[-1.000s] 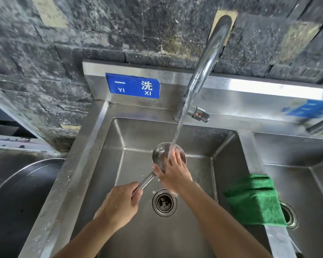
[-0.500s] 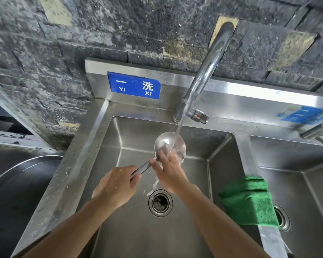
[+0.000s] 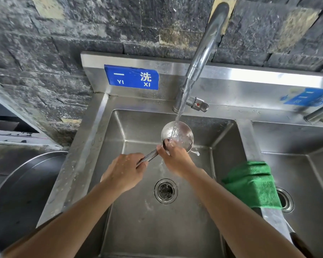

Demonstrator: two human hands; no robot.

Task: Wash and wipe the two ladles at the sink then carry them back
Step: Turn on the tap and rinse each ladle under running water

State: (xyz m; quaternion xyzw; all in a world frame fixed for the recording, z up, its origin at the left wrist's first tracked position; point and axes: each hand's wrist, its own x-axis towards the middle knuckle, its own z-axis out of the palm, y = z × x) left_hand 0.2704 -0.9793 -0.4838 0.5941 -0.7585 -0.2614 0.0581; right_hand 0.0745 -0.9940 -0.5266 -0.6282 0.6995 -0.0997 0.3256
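- The steel sink (image 3: 108, 127) fills the middle of the frame, with a second basin cut off at the right edge and a dark brick wall across the top.
- A big round metal pan (image 3: 17, 192) sits at the lower left, only partly in view; what it is exactly is hard to tell.
- The tap (image 3: 207, 45) arcs down from the top centre, and water is running hard into the basin.
- A green cloth (image 3: 252, 183) hangs over the divider at centre right, near the hands and ready for wiping.
- Left hand (image 3: 123, 171), centre frame: fingers wrapped tight around the ladle's handle.
- Right hand (image 3: 175, 157), just right of it: fingers curled against the bowl's near rim, seemingly rubbing; the fingertips are lost in the splash.
- One ladle (image 3: 177, 135) sits right under the stream, bowl up, above the drain (image 3: 165, 191).
- Risk, as I judge it: wet metal and wet hands, so the handle could slip and the ladle drop into the basin.
- Also likely: the stream hitting the curved bowl could spray water out over the rim.
- The second ladle is nowhere in view, so I can't say whether it has been washed.
- The blue sign at the right edge is blurred and unreadable.
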